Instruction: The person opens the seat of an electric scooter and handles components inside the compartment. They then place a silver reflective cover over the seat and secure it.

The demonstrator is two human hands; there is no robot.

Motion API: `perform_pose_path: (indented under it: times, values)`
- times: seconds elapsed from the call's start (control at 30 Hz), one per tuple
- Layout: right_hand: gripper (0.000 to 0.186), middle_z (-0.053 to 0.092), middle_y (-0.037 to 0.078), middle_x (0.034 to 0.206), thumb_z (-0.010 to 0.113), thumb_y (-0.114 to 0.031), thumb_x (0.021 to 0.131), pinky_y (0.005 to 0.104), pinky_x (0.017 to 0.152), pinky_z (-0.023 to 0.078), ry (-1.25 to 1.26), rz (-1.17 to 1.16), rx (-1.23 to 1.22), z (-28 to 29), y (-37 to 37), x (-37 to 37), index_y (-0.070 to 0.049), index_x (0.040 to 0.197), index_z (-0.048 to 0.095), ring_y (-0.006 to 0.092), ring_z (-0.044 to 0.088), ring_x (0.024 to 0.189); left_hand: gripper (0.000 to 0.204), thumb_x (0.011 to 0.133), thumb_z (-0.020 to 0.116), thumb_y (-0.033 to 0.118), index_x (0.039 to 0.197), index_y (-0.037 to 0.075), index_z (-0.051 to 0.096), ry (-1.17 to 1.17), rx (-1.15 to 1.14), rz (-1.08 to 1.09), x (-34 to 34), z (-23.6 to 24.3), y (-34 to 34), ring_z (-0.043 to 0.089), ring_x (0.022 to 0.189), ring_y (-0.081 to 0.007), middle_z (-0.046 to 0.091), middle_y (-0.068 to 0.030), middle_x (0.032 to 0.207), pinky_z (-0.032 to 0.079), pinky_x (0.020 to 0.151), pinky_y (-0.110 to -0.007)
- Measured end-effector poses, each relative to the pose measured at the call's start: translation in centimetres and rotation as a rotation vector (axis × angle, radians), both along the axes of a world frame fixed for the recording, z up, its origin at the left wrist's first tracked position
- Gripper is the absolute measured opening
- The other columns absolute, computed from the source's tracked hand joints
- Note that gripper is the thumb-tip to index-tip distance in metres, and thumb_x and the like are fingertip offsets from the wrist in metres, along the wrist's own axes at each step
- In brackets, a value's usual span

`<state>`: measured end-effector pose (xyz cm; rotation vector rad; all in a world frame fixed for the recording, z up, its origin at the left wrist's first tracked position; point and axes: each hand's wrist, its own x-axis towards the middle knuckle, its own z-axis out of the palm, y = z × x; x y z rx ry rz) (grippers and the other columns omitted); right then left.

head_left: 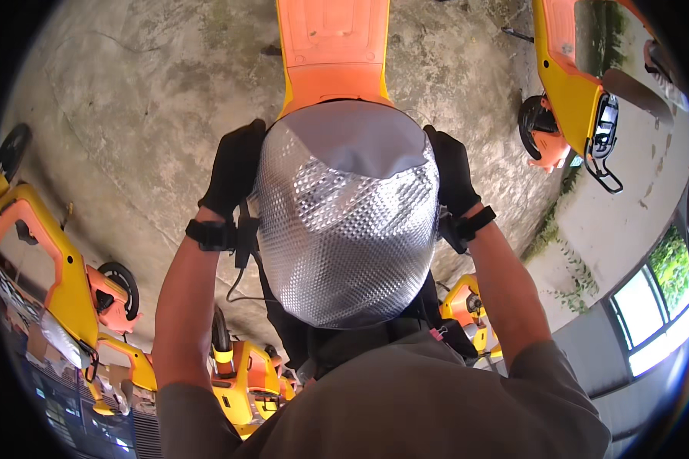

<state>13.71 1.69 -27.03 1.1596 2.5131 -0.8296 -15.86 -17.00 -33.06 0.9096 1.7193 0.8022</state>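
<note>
A silver, dimpled reflective cover [344, 245], with a smooth grey panel at its far end, fits round over what looks like the seat of an orange-and-yellow shared bike [335, 46]. My left hand [237, 164], in a black glove, is closed at the cover's far left edge. At the far right edge my right hand [453, 170], gloved the same way, is closed against it too. The fingertips of both hands are tucked out of sight at the cover's rim. Whatever lies beneath the cover is hidden.
Further yellow-and-orange bikes stand around: one at the left [46, 252], one at the upper right [570, 92], several behind me near my body. Stained concrete floor [153, 115] surrounds the bike. A pale wall with a window [654, 314] is at the right.
</note>
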Motion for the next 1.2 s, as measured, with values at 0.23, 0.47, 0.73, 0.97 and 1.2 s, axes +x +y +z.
perform_pose_path:
  times: [0.23,0.47,0.73,0.97,1.2]
  values:
    - [0.014,0.055,0.017,0.071,0.046,-0.016,0.093,0.0402,0.06,0.044,0.003,-0.083,-0.116,-0.7,0.3,0.3,-0.005,0.087,0.052,0.0346,0.058,0.069,0.011,0.088,0.047,0.009,0.087,0.0,0.052,0.233,0.027,-0.179,0.0,-0.9,-0.2,0.059,0.076,-0.037,0.058,-0.0202,0.079,0.046,0.065,-0.041]
    - [0.026,0.06,0.018,0.073,0.048,-0.02,0.094,0.0324,0.062,0.044,0.176,-0.333,-0.246,-1.9,2.4,-3.6,-0.001,0.078,0.058,0.0233,0.057,0.065,0.019,0.091,0.051,0.016,0.089,-0.002,0.058,0.062,-0.06,-0.006,1.5,-1.1,-3.8,0.065,0.07,-0.027,0.061,-0.0208,0.076,0.047,0.062,-0.034]
    - [0.012,0.056,0.002,0.08,0.051,-0.011,0.092,0.0302,0.067,0.045,0.136,-0.363,-0.26,-1.4,0.6,-0.1,-0.001,0.092,0.057,0.0107,0.051,0.075,0.013,0.085,0.047,0.005,0.094,0.004,0.056,0.325,-0.064,-0.196,0.4,-1.0,-1.5,0.061,0.066,-0.0305,0.06,-0.0151,0.071,0.045,0.058,-0.039]
    - [0.009,0.061,0.005,0.079,0.053,-0.009,0.088,0.0272,0.064,0.045,0.307,-0.938,-0.692,0.7,-1.6,0.0,-0.002,0.089,0.059,0.0109,0.056,0.074,0.016,0.087,0.048,0.011,0.091,0.001,0.06,0.164,-0.057,-0.073,0.4,-1.5,1.5,0.061,0.067,-0.0348,0.06,-0.0168,0.069,0.046,0.061,-0.043]
    - [0.015,0.059,0.014,0.074,0.054,-0.014,0.089,0.0336,0.061,0.043,0.203,-0.701,-0.621,-2.0,0.6,0.4,-0.001,0.08,0.054,0.0236,0.056,0.065,0.031,0.096,0.045,0.02,0.076,-0.002,0.053,0.155,-0.115,-0.004,0.9,-1.6,-0.7,0.054,0.059,-0.0318,0.055,-0.0186,0.065,0.04,0.057,-0.038]
